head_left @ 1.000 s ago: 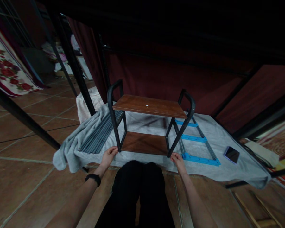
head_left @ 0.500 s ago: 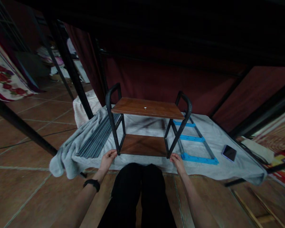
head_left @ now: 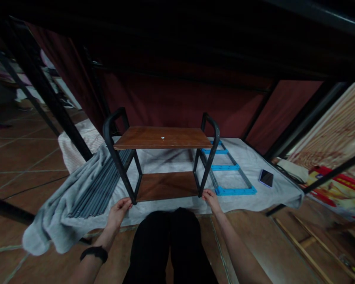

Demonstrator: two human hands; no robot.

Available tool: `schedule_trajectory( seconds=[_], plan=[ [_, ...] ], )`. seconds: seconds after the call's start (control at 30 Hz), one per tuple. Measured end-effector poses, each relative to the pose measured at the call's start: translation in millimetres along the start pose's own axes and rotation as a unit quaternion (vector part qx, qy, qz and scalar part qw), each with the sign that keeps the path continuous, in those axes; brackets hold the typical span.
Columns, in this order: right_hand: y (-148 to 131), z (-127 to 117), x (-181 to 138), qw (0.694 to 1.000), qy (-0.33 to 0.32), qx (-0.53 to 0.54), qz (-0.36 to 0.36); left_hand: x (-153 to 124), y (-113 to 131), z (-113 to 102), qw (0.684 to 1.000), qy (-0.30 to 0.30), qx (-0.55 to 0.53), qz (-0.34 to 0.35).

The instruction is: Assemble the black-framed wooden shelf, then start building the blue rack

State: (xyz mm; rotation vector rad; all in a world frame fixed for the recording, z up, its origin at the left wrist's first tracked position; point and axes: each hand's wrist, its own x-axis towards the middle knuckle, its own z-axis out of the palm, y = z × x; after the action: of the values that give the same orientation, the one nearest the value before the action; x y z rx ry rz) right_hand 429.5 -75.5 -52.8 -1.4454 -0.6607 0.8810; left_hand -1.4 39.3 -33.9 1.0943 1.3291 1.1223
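Note:
A small two-tier rack with a brown wooden top shelf (head_left: pixel 162 137), a lower shelf (head_left: pixel 165 185) and black metal side frames stands on a grey cloth (head_left: pixel 65 213). My left hand (head_left: pixel 118 211) grips the foot of the front left leg (head_left: pixel 127 185). A black band sits on that wrist. At the front right leg (head_left: pixel 205 173), my right hand (head_left: pixel 211 199) has its fingers pinched round the foot. My black-clad knees lie between the arms.
Several grey rods (head_left: pixel 94 187) lie on the cloth left of the rack. A frame with blue crossbars (head_left: pixel 227 173) and a phone (head_left: pixel 266 178) lie to its right. Black bed-frame posts (head_left: pixel 47 98) stand around, with tiled floor and wooden slats (head_left: pixel 301 248) nearby.
The view has swung to the right, so the rack now sits further left. Both hands have stayed at the front feet of the rack.

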Motion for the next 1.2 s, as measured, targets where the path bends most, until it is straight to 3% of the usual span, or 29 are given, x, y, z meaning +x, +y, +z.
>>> schedule_trajectory(
  seconds=[0.63,1.2],
  plan=[
    [-8,-6,-9,0.999,-0.033,0.028,0.002,-3,3,-5,1.0,-0.018,-0.004,-0.002],
    [-11,-3,-9,1.0,-0.016,0.005,0.011,-6,6,-1,1.0,0.007,0.021,0.008]
  ],
)
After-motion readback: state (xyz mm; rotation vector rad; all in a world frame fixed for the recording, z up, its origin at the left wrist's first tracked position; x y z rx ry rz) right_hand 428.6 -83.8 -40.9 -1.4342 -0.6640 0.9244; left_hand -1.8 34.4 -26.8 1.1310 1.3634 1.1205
